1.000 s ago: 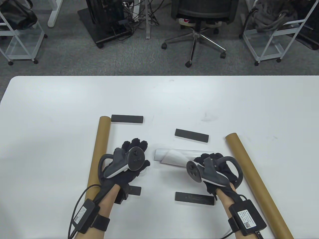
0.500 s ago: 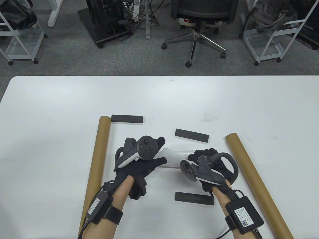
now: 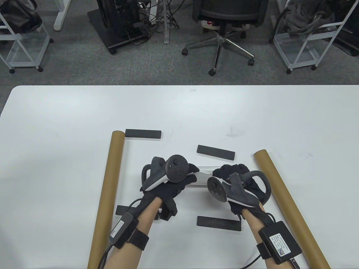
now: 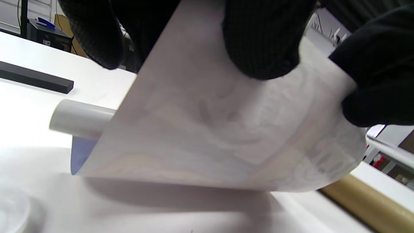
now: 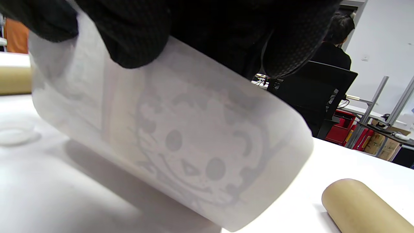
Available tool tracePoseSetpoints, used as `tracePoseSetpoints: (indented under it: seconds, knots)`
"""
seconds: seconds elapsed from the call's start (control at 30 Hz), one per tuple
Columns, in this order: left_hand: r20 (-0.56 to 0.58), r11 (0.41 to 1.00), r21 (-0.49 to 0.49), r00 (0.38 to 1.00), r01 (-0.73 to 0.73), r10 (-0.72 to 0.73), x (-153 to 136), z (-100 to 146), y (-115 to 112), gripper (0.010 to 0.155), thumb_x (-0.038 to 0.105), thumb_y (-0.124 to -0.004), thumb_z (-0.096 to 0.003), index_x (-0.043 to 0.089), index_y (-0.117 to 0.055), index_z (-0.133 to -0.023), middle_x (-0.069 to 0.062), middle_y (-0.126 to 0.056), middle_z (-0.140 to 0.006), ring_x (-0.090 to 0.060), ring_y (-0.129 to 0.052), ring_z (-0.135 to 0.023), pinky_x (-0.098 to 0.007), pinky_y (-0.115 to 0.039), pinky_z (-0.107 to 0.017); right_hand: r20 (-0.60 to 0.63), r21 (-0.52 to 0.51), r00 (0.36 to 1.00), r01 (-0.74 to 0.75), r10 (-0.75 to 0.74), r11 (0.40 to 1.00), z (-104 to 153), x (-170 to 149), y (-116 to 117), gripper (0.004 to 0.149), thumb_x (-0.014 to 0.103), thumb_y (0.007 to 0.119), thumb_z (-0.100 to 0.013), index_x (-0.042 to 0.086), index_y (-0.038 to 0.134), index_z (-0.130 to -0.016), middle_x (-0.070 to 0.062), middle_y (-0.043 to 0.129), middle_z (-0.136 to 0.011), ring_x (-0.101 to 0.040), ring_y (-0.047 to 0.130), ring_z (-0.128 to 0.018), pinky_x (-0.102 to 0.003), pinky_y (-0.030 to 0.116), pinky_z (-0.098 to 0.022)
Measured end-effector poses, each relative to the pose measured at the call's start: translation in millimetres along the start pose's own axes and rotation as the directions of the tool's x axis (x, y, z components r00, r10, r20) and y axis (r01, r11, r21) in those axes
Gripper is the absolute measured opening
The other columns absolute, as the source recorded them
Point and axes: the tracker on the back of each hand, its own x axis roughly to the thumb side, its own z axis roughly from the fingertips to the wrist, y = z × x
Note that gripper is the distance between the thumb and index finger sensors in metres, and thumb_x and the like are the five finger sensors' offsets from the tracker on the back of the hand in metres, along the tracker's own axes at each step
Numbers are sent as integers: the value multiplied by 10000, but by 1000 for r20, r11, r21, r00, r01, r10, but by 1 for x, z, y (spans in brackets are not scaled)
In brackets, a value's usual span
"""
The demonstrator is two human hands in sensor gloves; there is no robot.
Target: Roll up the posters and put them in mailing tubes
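Table view, with both wrist views. A white poster [image 3: 202, 176], partly rolled, lay across the near middle of the white table [image 3: 70, 117], held between the two gloved hands. The left hand [image 3: 171, 183] gripped the poster's left end: in the left wrist view its fingers [image 4: 262, 42] pressed on the outer face of the loose sheet [image 4: 226, 129], which curved down toward the table, while a tightly wound core stuck out at the left of that view. The right hand [image 3: 238, 182] gripped the right end: in the right wrist view its fingers [image 5: 136, 35] curled over the top of the roll [image 5: 181, 139], and a faint cartoon print showed through the paper. Each hand was closed around the poster, not spread wide. Whether the roll rested on the table or was lifted just clear of it could not be told.

Two brown cardboard tubes flanked the hands. The left tube [image 3: 108, 190] ran from near the far black bar toward the near edge of the table, to the left of the left forearm. The right tube [image 3: 286, 201] lay slanted to the right of the right hand, apart from it; its open end also appeared in the right wrist view [image 5: 359, 204].

Four black bars lay on the table: one [image 3: 143, 134] just beside the far end of the left tube, one [image 3: 215, 152] just beyond the poster, one [image 3: 218, 223] near the right forearm, and one [image 3: 122, 209] partly hidden under the left forearm.
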Motion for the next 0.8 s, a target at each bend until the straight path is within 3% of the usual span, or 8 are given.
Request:
tracePoseSetpoints:
  seconds: [0.13,0.2,0.43,0.57,0.67,0.8]
  knots:
    - [6,993,116,1000,-27,27,-8,8,11,384,424,-799,-513,397,-863,-891,89,-935,-885,-209,-957,-778,-581,-674,-794,-40,4,998,50,-50,999,1,-15,-11,456,355,771,-480,202,715,-907,-78,830,-933,-349,890,-840,-638,679,-674]
    - [7,986,159,998,-56,56,-15,13,18,386,424,-802,-510,397,-863,-890,88,-939,-883,-210,-961,-781,-583,-677,-789,-48,-43,994,98,-101,994,1,-22,-15,473,364,774,-476,199,710,-914,-82,827,-936,-350,891,-834,-641,680,-672]
    - [-2,970,233,997,-69,72,-32,28,26,391,423,-800,-516,378,-859,-899,73,-925,-920,-226,-954,-823,-586,-679,-784,-6,-203,981,190,-195,961,-3,-20,-15,412,336,775,-469,217,757,-862,-23,917,-771,-249,983,-624,-587,752,-635]
    - [-16,969,248,1000,2,2,-38,37,27,398,432,-791,-519,373,-853,-908,60,-908,-964,-250,-939,-877,-593,-674,-785,35,-308,973,227,-227,924,-4,-15,-6,449,339,789,-453,213,749,-882,-9,929,-752,-234,995,-603,-578,768,-625]
    - [-35,969,236,997,70,-63,-38,41,26,425,445,-779,-524,356,-832,-936,16,-858,-1034,-295,-889,-939,-606,-656,-790,54,-290,980,198,-191,936,-3,-9,-5,421,326,785,-456,228,761,-864,-7,932,-741,-233,995,-593,-577,767,-625]
    - [-4,950,254,983,179,-184,-23,44,20,555,476,-773,-515,346,-712,-1052,-20,-722,-1177,-358,-754,-1090,-629,-608,-810,66,-290,987,159,-146,944,-1,-2,-3,404,321,778,-459,244,762,-856,0,926,-746,-233,988,-604,-581,760,-633]
